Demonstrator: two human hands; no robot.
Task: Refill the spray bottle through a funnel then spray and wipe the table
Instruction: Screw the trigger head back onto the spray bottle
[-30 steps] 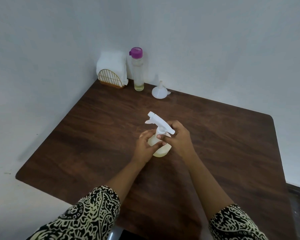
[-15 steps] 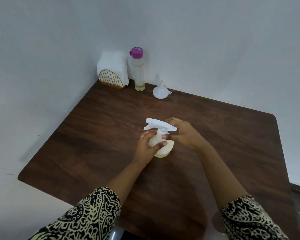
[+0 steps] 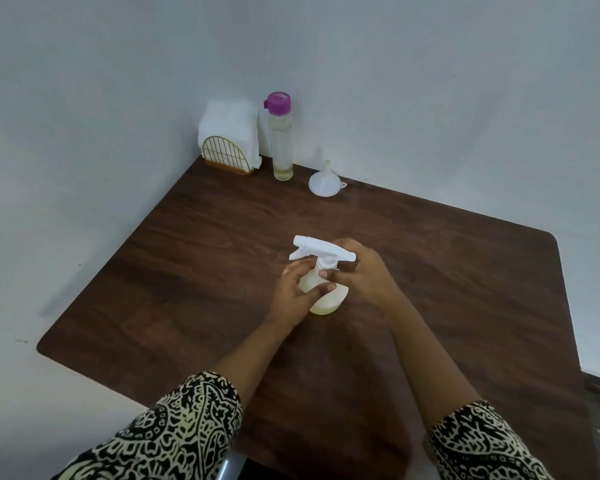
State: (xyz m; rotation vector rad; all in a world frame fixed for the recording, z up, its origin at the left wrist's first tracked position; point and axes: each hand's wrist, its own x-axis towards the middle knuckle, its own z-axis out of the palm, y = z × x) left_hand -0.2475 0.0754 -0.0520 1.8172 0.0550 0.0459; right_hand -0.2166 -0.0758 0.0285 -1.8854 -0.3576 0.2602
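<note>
Left hand (image 3: 297,289) first: I've got its fingers curled round the round body of the spray bottle (image 3: 326,301), thumb on the near side, pinning it upright on the table (image 3: 465,289), roughly mid-table. Right hand (image 3: 364,275) comes in from the other side, fingertips pinched at the collar just under the white spray head (image 3: 321,252), whose nozzle points off to the left.

So I reckon I'm on step one: getting the spray head off so the neck is open for refilling. Nothing's been poured yet, going by where everything sits. The next move needs the left hand to stop the body spinning while the right twists the collar. After that the head should come straight up so the dip tube clears without tipping the bottle.

Then it's a reach to the back edge. The white funnel (image 3: 323,183) sits mouth-down there, well apart from the bottle. Left of it is the tall clear refill bottle with the purple cap (image 3: 280,140), then a gold wire holder (image 3: 227,156) of white napkins (image 3: 229,123) for the wiping.

What I can't make out:
- My fingers cover the collar threads, so I can't tell if it's loosened at all.
- The body's cloudy, with maybe a pale yellowish bit at the bottom, so the level's a guess.
- The dip tube isn't visible.
- Both patterned sleeves are cut off by the bottom edge.
</note>
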